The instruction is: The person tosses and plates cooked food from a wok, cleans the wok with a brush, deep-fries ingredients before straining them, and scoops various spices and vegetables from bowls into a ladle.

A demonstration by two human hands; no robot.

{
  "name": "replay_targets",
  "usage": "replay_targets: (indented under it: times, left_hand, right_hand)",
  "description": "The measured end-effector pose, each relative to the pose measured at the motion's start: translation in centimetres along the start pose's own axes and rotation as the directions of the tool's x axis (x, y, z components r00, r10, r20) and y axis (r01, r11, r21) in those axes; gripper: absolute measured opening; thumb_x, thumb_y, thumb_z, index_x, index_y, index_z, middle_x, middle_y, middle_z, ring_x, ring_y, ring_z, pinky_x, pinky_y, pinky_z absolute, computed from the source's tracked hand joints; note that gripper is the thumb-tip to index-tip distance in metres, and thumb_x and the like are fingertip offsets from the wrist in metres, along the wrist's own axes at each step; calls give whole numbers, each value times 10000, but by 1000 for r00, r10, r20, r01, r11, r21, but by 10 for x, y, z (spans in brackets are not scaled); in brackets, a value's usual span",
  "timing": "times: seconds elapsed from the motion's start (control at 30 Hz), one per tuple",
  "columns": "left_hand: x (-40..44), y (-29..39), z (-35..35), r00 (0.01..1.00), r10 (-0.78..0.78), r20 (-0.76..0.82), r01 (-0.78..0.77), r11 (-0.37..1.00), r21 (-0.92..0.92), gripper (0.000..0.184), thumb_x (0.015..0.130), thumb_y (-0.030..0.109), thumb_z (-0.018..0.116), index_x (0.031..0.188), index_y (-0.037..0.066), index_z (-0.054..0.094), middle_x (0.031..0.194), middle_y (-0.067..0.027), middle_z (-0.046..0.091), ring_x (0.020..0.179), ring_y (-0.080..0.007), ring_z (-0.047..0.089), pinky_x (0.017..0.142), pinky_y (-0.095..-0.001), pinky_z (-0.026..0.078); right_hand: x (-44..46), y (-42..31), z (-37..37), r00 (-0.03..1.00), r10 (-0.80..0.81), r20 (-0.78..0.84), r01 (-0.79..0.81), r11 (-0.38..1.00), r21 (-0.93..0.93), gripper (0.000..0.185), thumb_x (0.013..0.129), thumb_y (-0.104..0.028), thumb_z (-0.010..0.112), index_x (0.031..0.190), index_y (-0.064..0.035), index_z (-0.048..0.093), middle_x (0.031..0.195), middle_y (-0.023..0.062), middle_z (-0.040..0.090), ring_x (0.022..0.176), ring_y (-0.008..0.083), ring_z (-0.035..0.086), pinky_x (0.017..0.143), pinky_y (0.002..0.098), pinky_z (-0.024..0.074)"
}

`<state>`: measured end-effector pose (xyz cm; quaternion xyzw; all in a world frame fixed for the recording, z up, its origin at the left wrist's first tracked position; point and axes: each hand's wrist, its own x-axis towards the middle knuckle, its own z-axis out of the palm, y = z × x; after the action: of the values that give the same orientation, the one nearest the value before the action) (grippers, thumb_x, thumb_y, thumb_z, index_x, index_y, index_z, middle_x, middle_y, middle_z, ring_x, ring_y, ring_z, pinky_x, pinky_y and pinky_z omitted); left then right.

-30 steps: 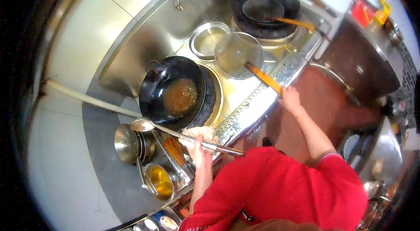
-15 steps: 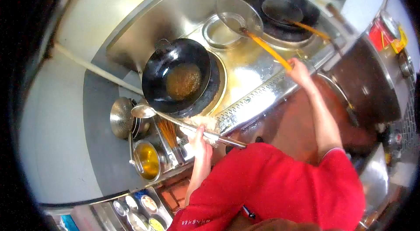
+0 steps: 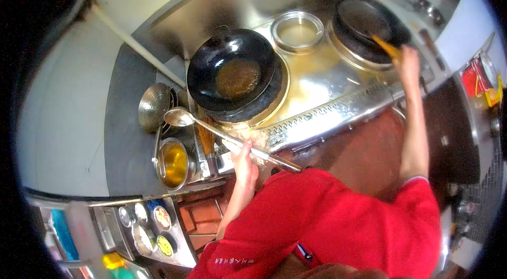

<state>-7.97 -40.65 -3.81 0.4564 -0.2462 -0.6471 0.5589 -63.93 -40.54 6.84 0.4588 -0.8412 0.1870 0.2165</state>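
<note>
Gripping a steel ladle (image 3: 180, 117) in the left hand (image 3: 244, 162), closed round the shaft along with a bunched pale cloth (image 3: 259, 135). Gripping a yellow handle (image 3: 385, 45) in the right hand (image 3: 407, 65), closed at the near rim of the right wok (image 3: 397, 31), with a round strainer (image 3: 362, 17) inside that wok; cannot tell whether touching the metal beneath. Leaving open room on the bare stove top (image 3: 311, 76) between that wok and the left wok (image 3: 203, 68), bounded along the front by a toothed metal strip (image 3: 330, 107) and then the reddish floor (image 3: 359, 157). Holding the ladle's bowl just outside the left wok's rim, near a tight corner of tools: a domed, perforated scoop (image 3: 153, 105), a stiff-bristled brush (image 3: 205, 139) and a shiny bowl (image 3: 193, 169) of clear yellow liquid. Glossy, black and deeply rounded at the left wok, pooled with brown, bubbly liquid (image 3: 237, 79). Smooth, round and steel at the pan (image 3: 275, 36) behind, filled with cloudy liquid
</note>
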Motion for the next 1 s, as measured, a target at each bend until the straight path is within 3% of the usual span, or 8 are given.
replay_targets:
  times: [0.07, 0.13, 0.17, 0.23, 0.33, 0.73, 0.87, 1.0]
  left_hand:
    - [-2, 3, 5, 1000, 24, -19, -24, 1000, -5, 511, 863, -6, 662, 1318, 14, 430, 1143, -74, 571, 1027, -190, 566, 902, -336, 493]
    - [-4, 4, 4, 997, 35, -68, -35, 999, 4, 464, 859, -8, 668, 1270, 17, 455, 1099, -69, 572, 993, -185, 574, 881, -329, 500]
    - [-7, 14, 13, 999, 13, -49, -13, 1000, -1, 402, 856, -17, 669, 1206, 22, 475, 1044, -64, 567, 942, -177, 577, 847, -316, 506]
    - [-13, 26, 37, 996, 87, -20, -88, 996, -34, 380, 864, -49, 634, 1201, 17, 471, 1028, -87, 593, 935, -192, 618, 832, -319, 545]
    - [-9, 32, 48, 992, 73, 99, -71, 997, -25, 351, 875, -67, 601, 1195, 8, 478, 1027, -113, 615, 933, -212, 652, 838, -328, 575]
    - [21, 14, -32, 894, -318, 316, 251, 939, 234, 362, 930, 85, 554, 1265, -28, 477, 1100, -188, 626, 1018, -283, 652, 942, -446, 550]
    - [4, 52, -58, 919, -395, 0, 373, 869, 326, 304, 901, 48, 606, 1185, -27, 526, 1069, -133, 650, 947, -239, 657, 808, -378, 565]
    - [7, 21, -110, 955, -217, 204, 166, 956, 241, 320, 899, 21, 594, 1205, -29, 517, 1072, -153, 651, 938, -271, 668, 769, -385, 576]
  right_hand:
    - [-9, -32, -25, 987, -18, -158, 48, 982, 184, 503, 855, -155, 683, 1305, 2, 521, 1190, 227, 588, 1092, 351, 594, 920, 456, 499]
    - [-55, -87, -40, 996, -75, 49, 30, 795, 606, 457, 869, -179, 682, 1268, 5, 557, 1189, 207, 618, 1076, 301, 623, 905, 425, 510]
    - [-82, -142, -83, 917, -102, 385, -230, 653, 722, 417, 876, -207, 688, 1220, 9, 595, 1176, 176, 642, 1051, 259, 635, 902, 390, 512]
    - [-143, -201, -82, 616, -460, 640, -267, 643, 718, 498, 862, -258, 720, 1275, -22, 572, 1163, 152, 647, 1090, 251, 616, 941, 370, 494]
    - [-224, -264, -74, 442, -776, 451, -134, 439, 888, 395, 874, -192, 709, 1195, -7, 573, 1119, 183, 637, 1027, 252, 613, 909, 375, 479]
    - [-237, -248, -38, 500, -340, 797, -490, 647, 584, 459, 855, -165, 696, 1254, 15, 560, 950, 137, 688, 865, 197, 628, 781, 353, 516]
    - [-196, -216, -6, 622, -112, 775, -556, 633, 539, 428, 854, -137, 645, 1240, 30, 566, 880, 119, 674, 790, 192, 625, 712, 337, 522]
    - [-90, -194, 14, 723, 7, 691, -601, 501, 623, 329, 808, -74, 582, 1115, 42, 589, 725, 81, 614, 563, 152, 563, 491, 315, 463]
